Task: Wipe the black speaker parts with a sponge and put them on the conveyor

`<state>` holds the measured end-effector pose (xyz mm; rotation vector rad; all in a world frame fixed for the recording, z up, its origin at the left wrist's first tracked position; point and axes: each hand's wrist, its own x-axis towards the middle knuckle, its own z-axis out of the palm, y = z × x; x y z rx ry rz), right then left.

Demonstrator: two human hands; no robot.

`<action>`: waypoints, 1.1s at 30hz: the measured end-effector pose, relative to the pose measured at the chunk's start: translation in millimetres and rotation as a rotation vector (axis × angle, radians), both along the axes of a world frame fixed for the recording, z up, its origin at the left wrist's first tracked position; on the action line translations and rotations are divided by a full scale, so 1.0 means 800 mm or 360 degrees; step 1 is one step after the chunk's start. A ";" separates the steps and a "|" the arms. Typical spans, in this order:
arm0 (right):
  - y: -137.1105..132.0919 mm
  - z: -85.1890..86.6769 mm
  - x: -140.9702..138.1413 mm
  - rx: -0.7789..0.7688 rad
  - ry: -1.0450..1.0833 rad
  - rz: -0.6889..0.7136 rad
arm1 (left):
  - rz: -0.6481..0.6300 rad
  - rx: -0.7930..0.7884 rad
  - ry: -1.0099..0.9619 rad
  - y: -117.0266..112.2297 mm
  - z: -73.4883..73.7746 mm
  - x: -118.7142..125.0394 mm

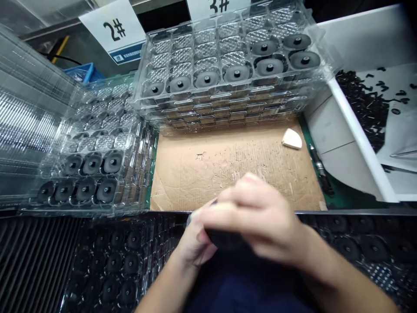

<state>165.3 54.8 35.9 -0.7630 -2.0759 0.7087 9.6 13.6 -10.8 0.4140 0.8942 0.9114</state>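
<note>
My left hand and right hand close together on a blurred dark round part; clear plastic tray stack at twelve o'clock, brown cardboard sheet between.

Two hands, two numbered cards, one white sponge wedge

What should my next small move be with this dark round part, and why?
Probably lower the dark round part from your left hand and right hand into an empty pocket of the clear plastic tray on the left, just behind its filled rows. Similar parts already sit in that tray, and the pockets behind them look open.
</note>
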 end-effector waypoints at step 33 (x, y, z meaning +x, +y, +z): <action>-0.036 -0.006 -0.019 -0.0323 -0.0181 -0.0067 | 0.0117 -0.0120 -0.0258 0.002 -0.008 -0.015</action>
